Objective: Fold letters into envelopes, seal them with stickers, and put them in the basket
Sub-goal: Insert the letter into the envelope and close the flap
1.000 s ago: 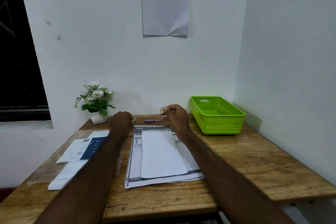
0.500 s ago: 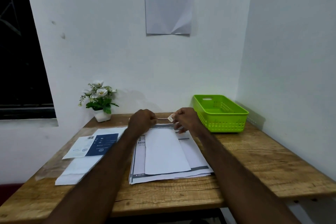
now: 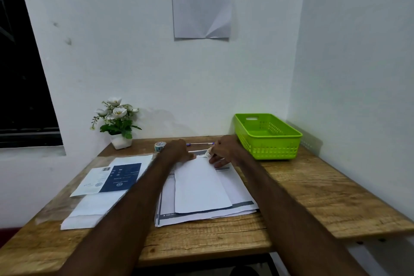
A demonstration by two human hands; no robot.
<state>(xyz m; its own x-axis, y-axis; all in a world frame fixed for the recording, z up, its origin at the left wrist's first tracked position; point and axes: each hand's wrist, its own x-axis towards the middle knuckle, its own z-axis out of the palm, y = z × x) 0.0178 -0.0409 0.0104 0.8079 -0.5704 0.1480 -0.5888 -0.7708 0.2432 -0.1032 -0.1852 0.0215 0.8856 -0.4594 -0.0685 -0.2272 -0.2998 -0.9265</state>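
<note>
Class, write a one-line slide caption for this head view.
Both hands bring a sticker to the white envelope; green basket waits.

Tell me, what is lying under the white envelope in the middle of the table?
Under the white envelope lies a stack of printed letters with grey bands along their edges. How many sheets there are, and most of their print, is covered.

Two bare forearms, no sleeves, no jewellery

On the wooden table [image 3: 313,197], the left hand [image 3: 177,151] presses the far end of a white envelope [image 3: 199,188] lying on a paper stack [image 3: 237,186]. The right hand [image 3: 224,149] pinches a sticker [image 3: 208,152] at that end, just left of the green basket [image 3: 267,135].
</note>
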